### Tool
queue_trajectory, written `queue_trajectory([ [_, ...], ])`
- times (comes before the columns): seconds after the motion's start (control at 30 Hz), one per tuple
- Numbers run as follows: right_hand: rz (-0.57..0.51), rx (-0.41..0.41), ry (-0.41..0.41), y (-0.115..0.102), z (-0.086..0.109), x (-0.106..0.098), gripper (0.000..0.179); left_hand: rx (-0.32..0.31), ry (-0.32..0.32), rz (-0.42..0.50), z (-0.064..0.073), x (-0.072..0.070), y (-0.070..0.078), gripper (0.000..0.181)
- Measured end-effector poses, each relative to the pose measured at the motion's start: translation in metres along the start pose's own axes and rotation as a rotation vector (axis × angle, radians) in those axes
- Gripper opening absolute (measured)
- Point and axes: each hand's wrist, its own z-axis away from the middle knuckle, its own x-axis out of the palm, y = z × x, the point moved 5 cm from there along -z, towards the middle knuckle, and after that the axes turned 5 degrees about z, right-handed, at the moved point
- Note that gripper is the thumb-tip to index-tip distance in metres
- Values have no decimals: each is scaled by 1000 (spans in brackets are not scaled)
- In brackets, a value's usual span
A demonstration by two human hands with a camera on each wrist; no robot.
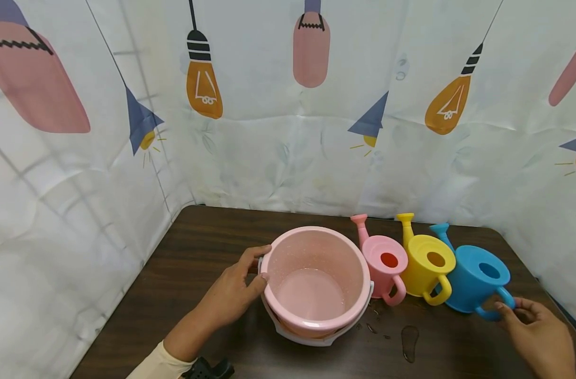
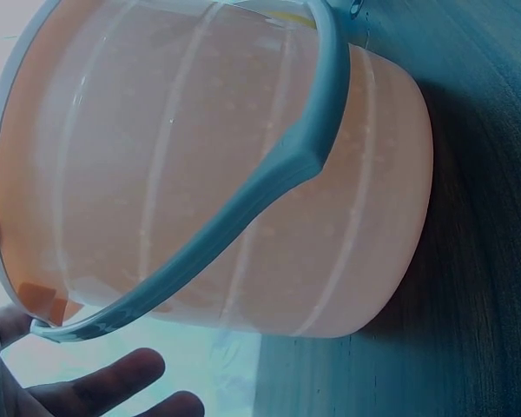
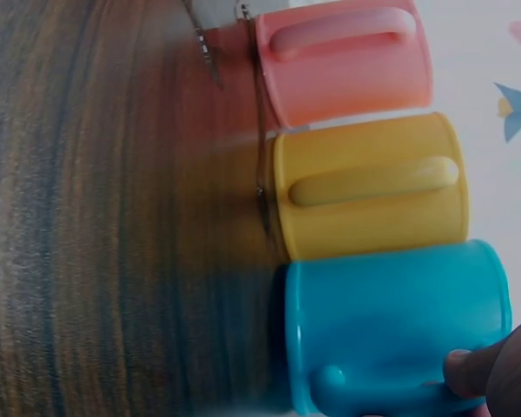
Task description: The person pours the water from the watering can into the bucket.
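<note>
A pink bucket (image 1: 316, 325) stands mid-table, its inner wall speckled with droplets. My left hand (image 1: 231, 295) holds its left rim, thumb on top. In the left wrist view the bucket's pale carrying handle (image 2: 243, 208) hangs down across the side, and two fingers point away from the wall. At the right, my right hand (image 1: 536, 331) pinches the handle of the blue watering can (image 1: 465, 289), which is upright. The thumb (image 3: 469, 369) lies against that handle in the right wrist view. Left of it come a yellow watering can (image 1: 418, 252) and a pink watering can (image 1: 373, 252).
The dark wooden table (image 1: 212, 242) has a small puddle (image 1: 409, 342) and scattered water drops (image 1: 370, 328) in front of the cans. A printed curtain (image 1: 269, 158) hangs behind and along the left side. The three cans stand close together in a row beside the bucket.
</note>
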Motion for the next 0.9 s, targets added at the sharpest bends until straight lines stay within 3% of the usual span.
queue_trajectory([
  [0.43,-24,-10,-43,6,3,5,64,39,-6,26,3,1,-2,49],
  [0.63,-5,-8,-44,4,5,4,73,76,-8,25,6,1,-4,51],
  [0.77,-30,-59,1,-10,6,-3,80,99,5,13,8,-3,-7,54],
  [0.9,38,-160,46,-31,9,-16,84,144,37,-45,8,-13,-9,54],
])
